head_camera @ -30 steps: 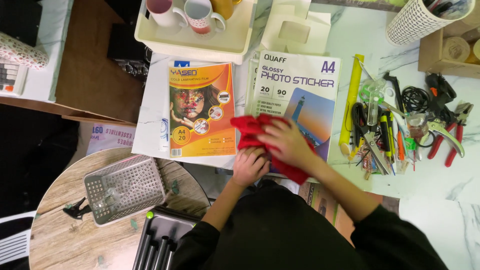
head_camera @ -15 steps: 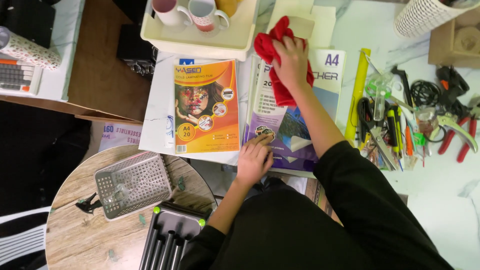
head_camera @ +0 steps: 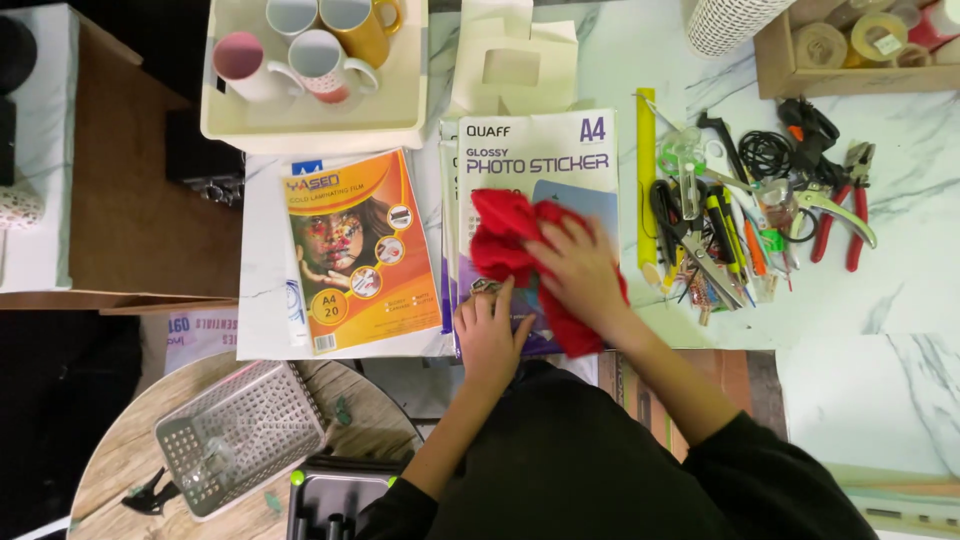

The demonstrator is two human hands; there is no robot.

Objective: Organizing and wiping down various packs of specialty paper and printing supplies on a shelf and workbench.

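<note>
Pressing down on a crumpled red cloth [head_camera: 520,240], the right hand [head_camera: 585,270] lies spread over it, fingers splayed and clamped on the fabric; the cloth rests on a white pack of sticker paper [head_camera: 540,160] lying on the marble table [head_camera: 900,290]; the left hand [head_camera: 490,335] lies flat on the pack's lower edge, fingers together and holding nothing, just beside the cloth; an orange pack of laminating film [head_camera: 360,250] lies just left of the white pack; above it a cream tray [head_camera: 310,125] holds mugs [head_camera: 330,60]; to the right, beyond a yellow ruler [head_camera: 646,170], lies a heap of tools with red-handled pliers [head_camera: 845,215]; a grey mesh basket [head_camera: 240,435] sits on a round wooden table [head_camera: 110,460] at lower left.
</note>
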